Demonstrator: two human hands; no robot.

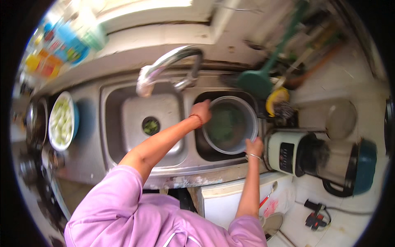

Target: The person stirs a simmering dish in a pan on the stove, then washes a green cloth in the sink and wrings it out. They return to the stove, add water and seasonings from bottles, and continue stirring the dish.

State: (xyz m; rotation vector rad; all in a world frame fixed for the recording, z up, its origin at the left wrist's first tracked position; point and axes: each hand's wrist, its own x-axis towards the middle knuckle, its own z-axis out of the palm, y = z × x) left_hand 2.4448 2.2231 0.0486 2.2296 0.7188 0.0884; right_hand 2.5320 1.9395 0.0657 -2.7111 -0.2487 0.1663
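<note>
A round metal pot [230,152] with greenish contents, blurred, sits in or just above the right sink basin [200,148]. My left hand [201,111], with a red bead bracelet at the wrist, grips its upper left rim. At the lower right rim my right hand [255,146] also has hold of it; a bangle circles that wrist. Under my left forearm, the left sink basin [135,105] has green scraps [151,127] in its drain. The chrome faucet [172,57] arches over that basin, its spout end wrapped in something pale.
A bowl of chopped pale-green vegetables [62,123] stands on the left drainboard [88,166]. To the right are a green spatula [256,81], a yellow sponge [275,100], a steel scrubber [284,110] and a blender [287,152]. Packages [66,41] line the sill.
</note>
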